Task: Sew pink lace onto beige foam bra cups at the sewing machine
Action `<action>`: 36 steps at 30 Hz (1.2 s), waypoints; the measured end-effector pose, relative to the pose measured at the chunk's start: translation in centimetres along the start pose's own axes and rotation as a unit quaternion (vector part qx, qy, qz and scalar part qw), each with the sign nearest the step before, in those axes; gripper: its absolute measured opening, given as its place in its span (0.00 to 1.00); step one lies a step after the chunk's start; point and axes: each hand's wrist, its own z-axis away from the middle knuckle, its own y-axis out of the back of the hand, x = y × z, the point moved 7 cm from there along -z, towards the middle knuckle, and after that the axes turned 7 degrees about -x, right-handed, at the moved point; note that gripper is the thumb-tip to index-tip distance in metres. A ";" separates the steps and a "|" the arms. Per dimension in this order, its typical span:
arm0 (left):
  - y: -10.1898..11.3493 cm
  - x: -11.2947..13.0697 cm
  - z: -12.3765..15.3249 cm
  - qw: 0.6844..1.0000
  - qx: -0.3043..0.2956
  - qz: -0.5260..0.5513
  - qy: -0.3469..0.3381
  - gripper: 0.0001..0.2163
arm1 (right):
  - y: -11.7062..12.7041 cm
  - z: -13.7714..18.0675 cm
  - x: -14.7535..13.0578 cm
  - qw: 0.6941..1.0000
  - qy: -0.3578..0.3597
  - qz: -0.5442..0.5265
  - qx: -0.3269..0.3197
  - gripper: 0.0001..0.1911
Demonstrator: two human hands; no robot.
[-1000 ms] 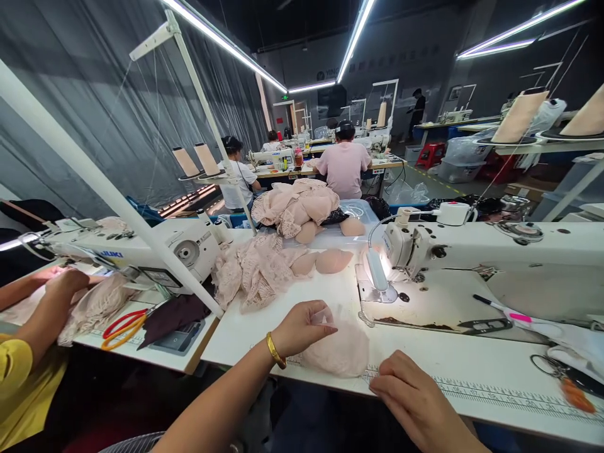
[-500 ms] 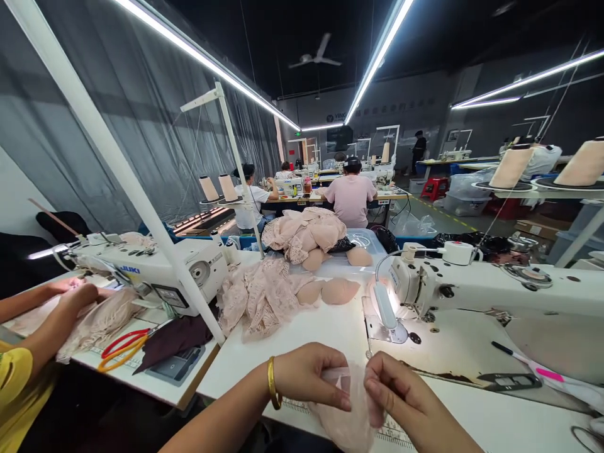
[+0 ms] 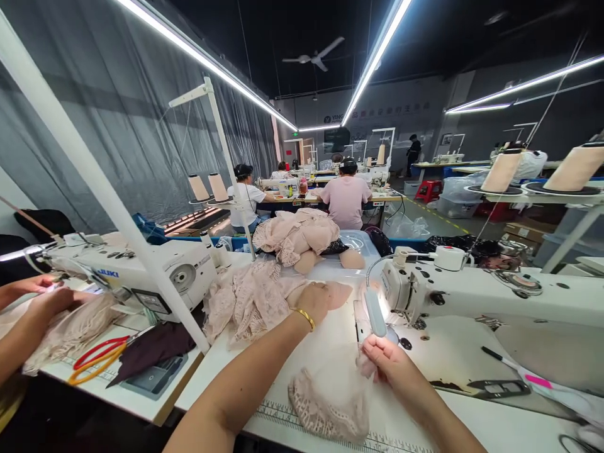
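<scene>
My right hand point(image 3: 384, 357) pinches the edge of a sheer, pale pink lace piece point(image 3: 325, 409), which droops over the table's front edge and ruler strip. Farther forward, my left hand point(image 3: 314, 301), with a gold bangle at the wrist, is over the beige bra cups point(image 3: 340, 294) on the white table. Its fingers point down and are mostly hidden behind the back of the hand. A heap of pink lace garments point(image 3: 252, 299) lies just left of that hand. The sewing machine's lit needle area point(image 3: 377, 314) is close beyond my right hand.
A clear plastic bin point(image 3: 361, 242) behind the table bears more lace and cups. Thread snips point(image 3: 503, 389) lie on the right machine bed. At left, a co-worker's hands point(image 3: 51, 302) work fabric at another machine, near red-and-orange-handled scissors point(image 3: 97, 362). A white pole point(image 3: 160, 277) slants between the stations.
My left hand has let go of the lace piece and reached forward to the bra cups. My right hand keeps hold of the piece, whose lace edge now hangs spread out on the table.
</scene>
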 end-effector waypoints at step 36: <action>-0.4 4.3 9.5 0.969 -0.183 0.059 -0.154 0.09 | -2.0 5.9 -5.8 0.918 0.192 0.313 0.149 0.12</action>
